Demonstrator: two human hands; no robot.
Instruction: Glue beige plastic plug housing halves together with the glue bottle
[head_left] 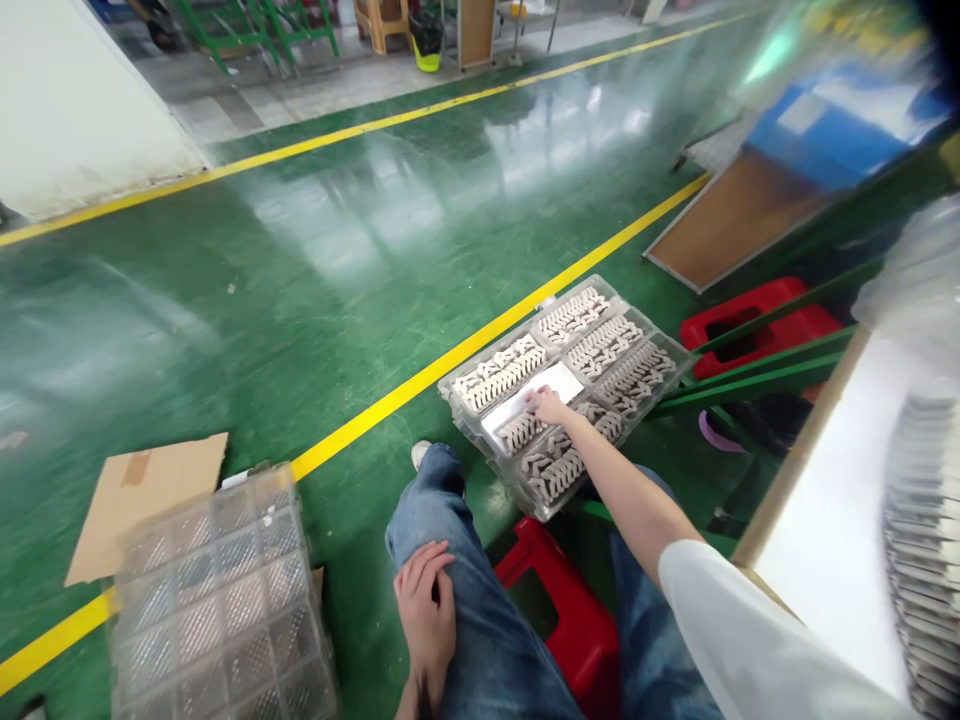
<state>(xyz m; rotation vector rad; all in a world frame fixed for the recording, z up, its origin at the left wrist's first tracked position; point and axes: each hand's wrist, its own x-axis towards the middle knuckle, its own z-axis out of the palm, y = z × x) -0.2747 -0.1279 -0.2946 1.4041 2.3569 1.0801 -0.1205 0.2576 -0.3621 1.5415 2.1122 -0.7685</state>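
Observation:
My left hand (427,598) lies flat on my jeans at the thigh, its fingers stretched out and holding nothing. My right arm reaches forward to a clear plastic compartment tray (517,468). Rows of small whitish parts (501,375) fill its compartments. In a middle compartment with a white bottom (559,380), my right hand (550,405) is bent down with its fingers drawn together beside a short row of grey parts (521,430). Whatever is between those fingertips is too small to make out.
At lower left stands a stack of clear divided boxes (217,590), with a cardboard sheet (150,500) beside it. Red stools (574,630) stand below and right of the tray. A white-topped table (832,540) with rows of metallic parts borders the right. A yellow line (420,385) crosses the green floor.

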